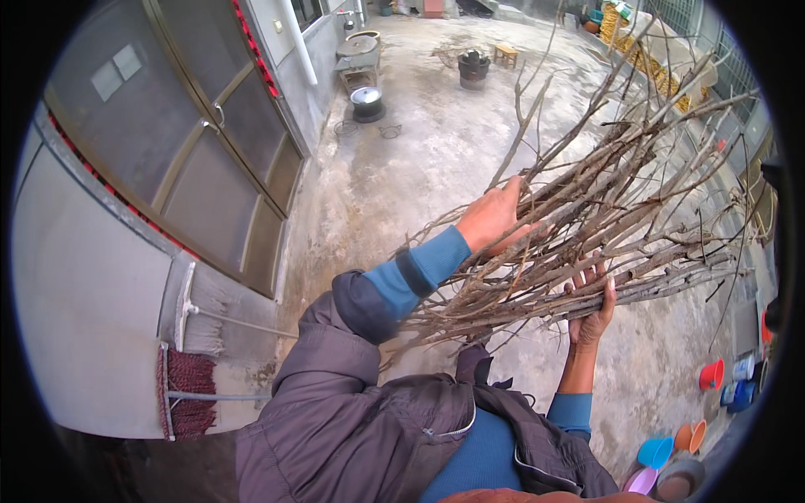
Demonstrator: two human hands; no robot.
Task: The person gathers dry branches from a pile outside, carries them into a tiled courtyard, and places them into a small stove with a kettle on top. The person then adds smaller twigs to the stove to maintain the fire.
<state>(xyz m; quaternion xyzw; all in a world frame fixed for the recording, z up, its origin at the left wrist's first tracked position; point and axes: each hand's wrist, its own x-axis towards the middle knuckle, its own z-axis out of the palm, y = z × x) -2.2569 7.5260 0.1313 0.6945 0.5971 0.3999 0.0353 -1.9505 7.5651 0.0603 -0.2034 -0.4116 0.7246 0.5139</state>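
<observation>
- I am seeing the bundle of branches (599,205) being held up in front of the body, lying aslant above the concrete floor (402,184), thicker mass at centre and bare tips reaching to the far right.
- The right hand (594,312) is gripping from below, its fingers curling round the lowest sticks.
- The left hand (495,220) is pressing on the near left flank, thumb and forefinger spreading; its other fingers are hiding among the wood, so I cannot tell how firmly it is closing.
- I am worrying most about slipping: I am finding no tie round the sticks, so loose ones could be sliding out if either hand eases.
- The long tips are fanning far beyond both hands, so I am judging that their reach could be tipping the load to the right.
- Forked twigs are sticking out every way; they could be snagging the blue sleeve (432,264) or the dark jacket (335,356), or scratching bare fingers.
- As for looks, the branches are showing grey-brown, knotty bark and no leaves that I can make out; they are seeming dry, so the thinnest could be snapping under a hard squeeze.
</observation>
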